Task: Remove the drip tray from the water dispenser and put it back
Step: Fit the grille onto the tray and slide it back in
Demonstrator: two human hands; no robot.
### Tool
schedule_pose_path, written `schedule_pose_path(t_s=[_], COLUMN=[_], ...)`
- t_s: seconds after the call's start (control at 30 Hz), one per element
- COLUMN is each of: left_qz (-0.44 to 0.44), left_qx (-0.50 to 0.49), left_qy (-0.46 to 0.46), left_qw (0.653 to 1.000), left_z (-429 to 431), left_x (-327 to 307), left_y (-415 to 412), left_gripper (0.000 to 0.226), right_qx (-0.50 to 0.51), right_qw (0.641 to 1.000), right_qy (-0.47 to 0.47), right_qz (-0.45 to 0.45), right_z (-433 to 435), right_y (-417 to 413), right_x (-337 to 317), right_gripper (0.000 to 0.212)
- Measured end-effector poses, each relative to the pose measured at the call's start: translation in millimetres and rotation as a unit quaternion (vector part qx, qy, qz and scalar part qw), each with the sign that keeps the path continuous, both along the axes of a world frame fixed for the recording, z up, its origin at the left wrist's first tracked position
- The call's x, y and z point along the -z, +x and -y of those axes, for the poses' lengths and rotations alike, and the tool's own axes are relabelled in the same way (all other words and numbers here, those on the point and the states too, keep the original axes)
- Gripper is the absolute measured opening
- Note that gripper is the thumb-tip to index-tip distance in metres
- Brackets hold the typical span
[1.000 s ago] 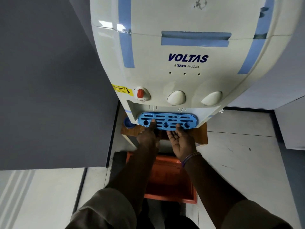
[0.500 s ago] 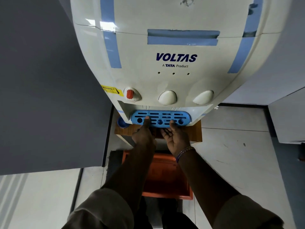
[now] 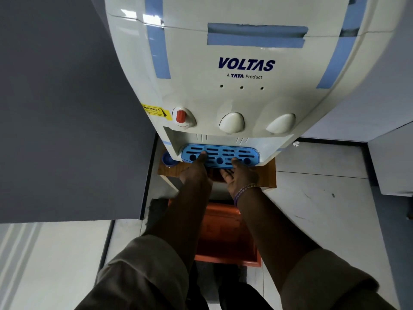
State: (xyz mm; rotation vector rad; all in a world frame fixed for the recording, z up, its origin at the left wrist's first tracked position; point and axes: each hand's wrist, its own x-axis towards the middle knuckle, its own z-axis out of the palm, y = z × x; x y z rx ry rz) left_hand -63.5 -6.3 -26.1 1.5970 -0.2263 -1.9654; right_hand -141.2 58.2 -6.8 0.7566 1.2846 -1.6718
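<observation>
Nearest the camera, two sleeved forearms reach forward and down over an orange tub point(image 3: 225, 242) that sits on the floor. Beyond it, both hands meet the front edge of the blue drip tray point(image 3: 221, 155). The left hand point(image 3: 196, 173) lies back-up with its thumb pressed on the slotted top of the tray, and its fingers are tucked out of sight underneath, so a pinch on the front lip looks likely but cannot be confirmed. The right hand point(image 3: 240, 175), wearing a beaded bracelet, is turned palm-up with its thumb on the tray's top and the fingers curled under the front edge; whether they truly clamp it cannot be told either. The tray sits in the recess at the foot of the water dispenser point(image 3: 245, 90), below the red tap point(image 3: 181, 116) and two white taps, with the unit standing on a wooden stand point(image 3: 268, 175). A small blue cap point(image 3: 168, 159) rests at the stand's left corner. From these positions alone, I cannot judge whether the tray is about to slide out or is being seated home; either way, it is in its slot with both hands on it.
</observation>
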Motion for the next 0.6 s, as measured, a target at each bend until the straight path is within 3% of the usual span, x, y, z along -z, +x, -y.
schedule_pose_path(t_s=[0.1,0.3,0.6], left_qz=[0.002,-0.009,-0.037], left_qx=[0.015,0.015,-0.014], left_qy=[0.015,-0.002,-0.038], left_qw=[1.000,1.000,0.999], left_z=[3,0,-13], left_x=[-5,4,7], left_y=[0,-1,-4], left_gripper=[0.045,0.034,0.045], right_qx=[-0.008,-0.034,-0.046], right_qw=[1.000,0.999,0.998], right_qy=[0.004,0.015,0.012], right_qz=[0.005,-0.010,-0.035], right_z=[2,2,-2], right_y=[2,3,5], right_x=[-5,2,3], right_gripper=[0.042,0.044,0.036])
